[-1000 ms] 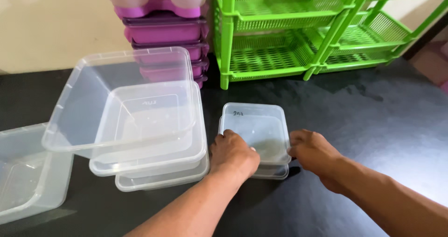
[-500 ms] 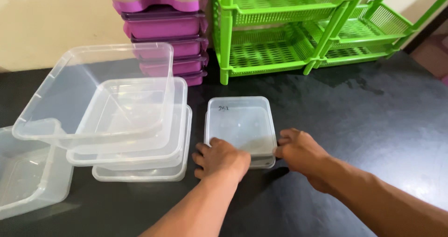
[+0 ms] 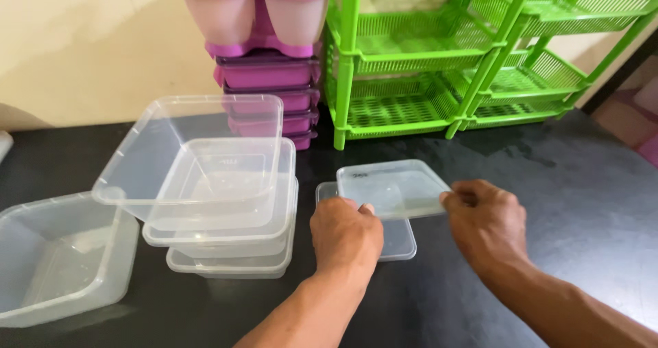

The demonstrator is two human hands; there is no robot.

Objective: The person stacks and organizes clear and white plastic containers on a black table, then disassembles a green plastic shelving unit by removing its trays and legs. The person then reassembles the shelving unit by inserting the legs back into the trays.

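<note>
Two clear plastic lids lie at the middle of the black table. My right hand (image 3: 483,223) pinches the right edge of the upper lid (image 3: 394,187) and holds it lifted and shifted to the right. My left hand (image 3: 345,235) rests with fingers curled on the lower lid (image 3: 397,240), which lies flat on the table; it also touches the upper lid's near edge. Left of my left hand stands a stack of clear square containers (image 3: 219,197), the top one tilted.
A single clear container (image 3: 58,259) sits at the far left. Against the wall stand purple and pink containers (image 3: 267,67) and two green plastic racks (image 3: 411,67). The black table (image 3: 582,204) stretches to the right.
The upper lid has come off the lower one and moved up and right with my right hand. My left hand stays pressed on the lower lid.
</note>
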